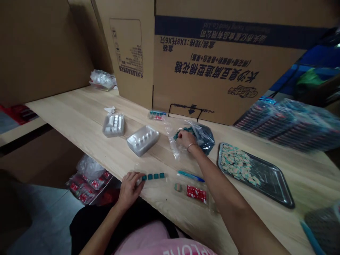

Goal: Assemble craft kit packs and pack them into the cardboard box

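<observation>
Your left hand (pixel 129 189) sits at the near table edge, thumb and fingers pressed together at one end of a row of teal cubes (pixel 153 176). Can't tell if the pinch is on the end cube or the clear film (pixel 138 168) under the row. Four cubes show, evenly spaced and touching or nearly so; any more are hidden by your fingers.

Your right hand (pixel 186 139) is ahead of the left, across the table, fingers curled at the mouth of a clear bag (pixel 203 139) holding teal pieces (pixel 180 134). Pinch not visible, can't tell if you have a piece. Bracelet (pixel 191 146) on that wrist.

Progress as it lies: one short row is out. Bag is far from empty. Metal tray (pixel 261 191), right of your right hand, is heaped with pale and teal pieces (pixel 237 164).

Between your hands: blue strip (pixel 190 175), small cube (pixel 177 187), red packet (pixel 196 194). Beyond your left hand: two silver blister trays (pixel 113 124) (pixel 142 140), contents unclear, and a small packet (pixel 157 115). Wrapped stacks (pixel 287 125) sit far right, carton (pixel 212 63) stands at the back of the table (pixel 79 120).
</observation>
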`<act>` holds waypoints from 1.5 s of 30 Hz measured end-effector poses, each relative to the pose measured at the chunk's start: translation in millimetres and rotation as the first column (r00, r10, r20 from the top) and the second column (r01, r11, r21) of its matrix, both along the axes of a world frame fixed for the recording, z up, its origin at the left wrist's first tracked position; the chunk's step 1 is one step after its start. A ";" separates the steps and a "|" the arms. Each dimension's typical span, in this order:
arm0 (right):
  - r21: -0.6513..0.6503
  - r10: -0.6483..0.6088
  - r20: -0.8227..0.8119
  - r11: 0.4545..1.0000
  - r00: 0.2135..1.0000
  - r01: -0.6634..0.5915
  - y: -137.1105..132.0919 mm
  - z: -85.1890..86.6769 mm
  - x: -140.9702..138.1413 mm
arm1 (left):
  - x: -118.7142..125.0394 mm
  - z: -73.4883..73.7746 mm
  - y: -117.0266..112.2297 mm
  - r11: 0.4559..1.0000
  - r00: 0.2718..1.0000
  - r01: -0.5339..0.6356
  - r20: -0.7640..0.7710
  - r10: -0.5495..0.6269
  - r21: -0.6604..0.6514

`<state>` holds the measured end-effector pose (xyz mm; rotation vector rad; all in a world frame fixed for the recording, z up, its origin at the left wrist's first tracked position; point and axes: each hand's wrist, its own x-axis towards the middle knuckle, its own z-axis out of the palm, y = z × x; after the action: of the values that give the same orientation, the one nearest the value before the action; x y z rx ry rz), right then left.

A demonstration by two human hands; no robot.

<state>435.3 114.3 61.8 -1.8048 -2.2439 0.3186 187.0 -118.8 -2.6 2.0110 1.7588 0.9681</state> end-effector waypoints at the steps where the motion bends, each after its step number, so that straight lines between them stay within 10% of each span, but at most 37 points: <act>1: 0.027 0.023 -0.078 0.999 0.997 -0.021 -6.2 2.4 4.9 | 0.4 3.3 -0.4 1.000 1.000 -0.003 0.023 0.003 0.006; 6: -0.007 0.169 -0.653 0.974 0.738 -0.229 -45.8 11.2 20.7 | 29.8 40.0 27.1 0.999 0.920 0.001 0.391 -0.015 0.038; 11: -0.114 0.157 -0.838 0.887 0.522 -0.448 -87.5 18.4 13.0 | 84.2 72.6 79.8 0.956 0.514 0.264 0.858 -0.025 -0.130; 15: -0.175 0.107 -0.878 0.836 0.467 -0.520 -121.3 15.7 7.6 | 88.3 70.8 68.2 0.891 0.334 0.420 0.942 0.028 -0.175; 19: -0.278 0.060 -0.884 0.729 0.463 -0.626 -163.4 -10.3 -5.4 | 65.9 52.5 12.7 0.775 0.332 0.559 0.936 0.115 -0.293; 23: -0.319 -0.044 -0.912 0.702 0.408 -0.637 -195.0 -33.1 -27.1 | 52.4 39.7 -23.2 0.770 0.360 0.509 0.907 0.217 -0.386; 29: -0.075 0.240 -0.883 0.776 0.403 -0.627 -194.4 -19.2 -37.8 | 49.3 46.3 -15.0 0.804 0.251 0.427 0.908 0.334 -0.414; 32: -0.157 0.121 -0.901 0.804 0.417 -0.574 -182.3 -21.1 -35.0 | 52.8 52.7 -6.6 0.823 0.163 0.406 0.917 0.363 -0.398; 38: -0.220 0.004 -0.921 0.821 0.391 -0.527 -178.4 -37.0 -35.2 | 67.7 49.2 1.4 0.862 0.476 0.279 0.840 0.259 -0.424; 45: -0.039 0.218 -0.787 0.916 0.577 -0.400 -178.9 -41.2 -44.2 | 53.3 38.5 -20.9 0.797 0.526 0.297 0.787 0.323 -0.526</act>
<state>391.0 -64.6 20.6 -0.9771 -1.8727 1.1982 240.3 -139.6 36.0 0.8045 1.2271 0.9600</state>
